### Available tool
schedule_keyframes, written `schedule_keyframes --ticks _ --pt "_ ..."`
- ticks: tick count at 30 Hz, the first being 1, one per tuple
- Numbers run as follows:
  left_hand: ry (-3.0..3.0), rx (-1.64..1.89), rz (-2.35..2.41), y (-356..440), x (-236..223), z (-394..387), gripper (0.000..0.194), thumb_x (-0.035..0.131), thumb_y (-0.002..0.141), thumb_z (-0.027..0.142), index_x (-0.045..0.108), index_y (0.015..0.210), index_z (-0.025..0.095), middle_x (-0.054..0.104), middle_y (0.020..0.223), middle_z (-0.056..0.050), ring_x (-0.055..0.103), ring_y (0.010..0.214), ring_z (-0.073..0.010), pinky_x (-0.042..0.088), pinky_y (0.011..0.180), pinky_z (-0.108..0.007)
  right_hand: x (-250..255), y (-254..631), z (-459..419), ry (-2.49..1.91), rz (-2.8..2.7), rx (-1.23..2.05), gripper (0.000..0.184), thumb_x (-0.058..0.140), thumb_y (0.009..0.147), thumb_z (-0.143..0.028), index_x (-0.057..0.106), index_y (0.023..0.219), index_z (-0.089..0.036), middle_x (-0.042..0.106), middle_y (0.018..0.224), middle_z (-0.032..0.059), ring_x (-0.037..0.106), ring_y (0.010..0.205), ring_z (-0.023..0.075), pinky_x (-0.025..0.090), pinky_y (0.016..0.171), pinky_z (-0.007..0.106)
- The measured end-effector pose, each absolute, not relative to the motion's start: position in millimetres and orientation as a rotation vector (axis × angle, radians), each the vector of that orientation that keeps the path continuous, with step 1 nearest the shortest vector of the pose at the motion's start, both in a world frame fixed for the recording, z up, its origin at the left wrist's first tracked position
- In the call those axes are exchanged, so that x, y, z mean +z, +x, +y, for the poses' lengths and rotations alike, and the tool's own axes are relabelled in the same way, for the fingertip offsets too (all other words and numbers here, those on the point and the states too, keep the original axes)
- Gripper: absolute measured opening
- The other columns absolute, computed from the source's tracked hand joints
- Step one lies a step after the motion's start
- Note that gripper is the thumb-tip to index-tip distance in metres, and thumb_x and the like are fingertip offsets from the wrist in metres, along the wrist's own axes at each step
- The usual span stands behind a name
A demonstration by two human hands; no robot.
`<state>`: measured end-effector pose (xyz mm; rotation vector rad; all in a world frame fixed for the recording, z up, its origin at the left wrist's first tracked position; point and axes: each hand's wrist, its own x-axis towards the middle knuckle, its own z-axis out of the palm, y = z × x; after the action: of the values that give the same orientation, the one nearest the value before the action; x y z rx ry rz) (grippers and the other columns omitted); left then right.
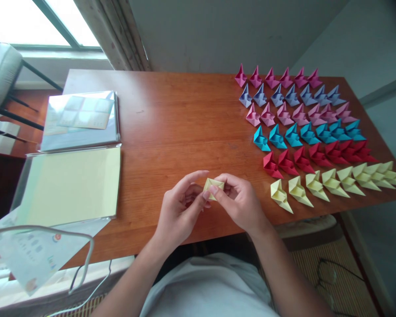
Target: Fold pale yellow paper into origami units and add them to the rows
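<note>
A small folded piece of pale yellow paper [214,184] is held between my two hands above the front part of the wooden table. My left hand [182,203] pinches its left edge with the thumb, the index finger stretched past its top. My right hand [238,197] presses its thumb on the paper's face, with the fingers curled behind. To the right stands a row of folded yellow paper pieces [279,193], the nearest one a short way from my right hand.
Rows of folded red [271,164], turquoise [260,138], pink, lavender and magenta paper pieces cover the table's right side. On its left lie a pack of yellow paper sheets [72,185] and another plastic-wrapped pack [79,121]. A white cable [91,251] loops at the front left.
</note>
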<state>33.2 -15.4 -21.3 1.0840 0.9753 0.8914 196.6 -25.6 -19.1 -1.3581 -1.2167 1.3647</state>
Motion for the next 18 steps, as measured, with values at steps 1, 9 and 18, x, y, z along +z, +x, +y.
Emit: schedule_keyframes --ticks 1,9,18 --pt "1.088 0.887 0.975 33 -22 -16 0.036 0.069 0.092 0.028 0.061 0.127 0.022 0.071 0.080 0.000 0.067 0.068 -0.0104 0.054 0.065 -0.019 -18 197 -26 -1.378 -1.252 1.323 0.019 0.064 0.093 -0.035 0.064 0.083 -0.019 0.062 0.077 0.0007 0.057 0.070 0.0149 0.045 0.064 0.028" --pt "1.143 0.852 0.946 32 -23 -16 0.037 0.066 0.094 0.027 0.059 0.130 0.023 0.070 0.081 0.000 0.066 0.070 -0.0102 0.054 0.066 -0.019 -12 200 -19 -1.367 -1.381 1.367 0.017 0.058 0.095 -0.030 0.060 0.081 -0.020 0.059 0.072 -0.0022 0.054 0.065 0.0131 0.041 0.059 0.026" --pt "1.136 0.863 0.933 31 -24 -16 0.035 0.066 0.094 0.026 0.060 0.129 0.023 0.071 0.084 0.000 0.067 0.072 -0.0109 0.056 0.069 -0.021 -13 198 -15 -1.354 -1.373 1.349 0.025 0.060 0.096 -0.035 0.064 0.077 -0.018 0.061 0.071 -0.0015 0.055 0.067 0.0125 0.041 0.063 0.026"
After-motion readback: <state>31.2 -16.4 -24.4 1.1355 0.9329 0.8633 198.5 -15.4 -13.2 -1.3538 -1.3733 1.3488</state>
